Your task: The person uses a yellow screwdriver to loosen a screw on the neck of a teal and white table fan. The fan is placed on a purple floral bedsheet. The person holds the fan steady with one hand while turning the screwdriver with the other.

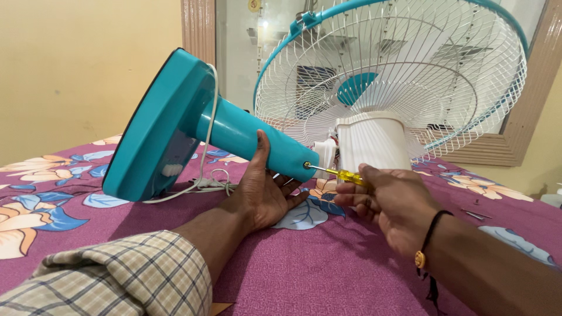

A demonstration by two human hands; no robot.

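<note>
A teal and white table fan lies on its side on the bed. My left hand [261, 190] cups the teal neck [252, 140] of the fan from below, thumb up its side. My right hand [389, 202] grips a yellow-handled screwdriver [342, 175], and the metal tip meets a screw at the neck's end. The white motor housing [373, 140] and the wire grille [404, 64] with its teal rim rise behind. At the left, the square teal base [155, 131] stands on edge.
The bed is covered by a purple floral sheet [328, 263]. A white power cord [205, 181] trails from the base onto the sheet. Small loose screws [475, 213] lie at the right. A yellow wall and a wood-framed mirror stand behind.
</note>
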